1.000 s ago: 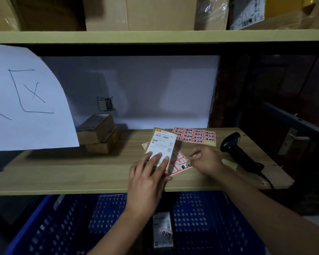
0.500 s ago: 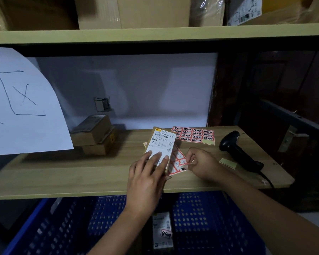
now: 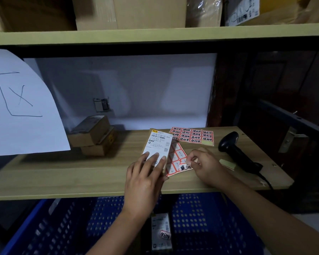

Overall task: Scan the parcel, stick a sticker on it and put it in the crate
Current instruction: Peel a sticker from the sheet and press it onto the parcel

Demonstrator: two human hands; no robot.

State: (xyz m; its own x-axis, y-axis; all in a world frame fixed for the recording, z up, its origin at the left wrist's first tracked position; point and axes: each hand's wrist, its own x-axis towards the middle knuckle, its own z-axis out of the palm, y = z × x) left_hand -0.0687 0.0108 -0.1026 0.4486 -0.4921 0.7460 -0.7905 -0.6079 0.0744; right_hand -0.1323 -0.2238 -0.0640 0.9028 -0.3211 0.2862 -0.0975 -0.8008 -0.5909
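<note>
The parcel (image 3: 157,149) lies flat on the wooden shelf (image 3: 66,173), with its white label up. The left hand (image 3: 145,178) is open and presses down on its near end with flat fingers. Just right of that hand is a sticker sheet (image 3: 177,161), partly tucked under the parcel. The right hand (image 3: 203,165) pinches at a sticker (image 3: 185,167) on the sheet's near corner.

The sticker could tear or curl and stick to itself if it is pulled too fast. The sheet could slide if the parcel stops holding it down.

I cannot tell if the sticker is already off, because the fingers hide its edge. The scanner (image 3: 236,150) lies right of the right hand. The blue crate (image 3: 201,214) sits below both hands, and the arms cover part of it.
</note>
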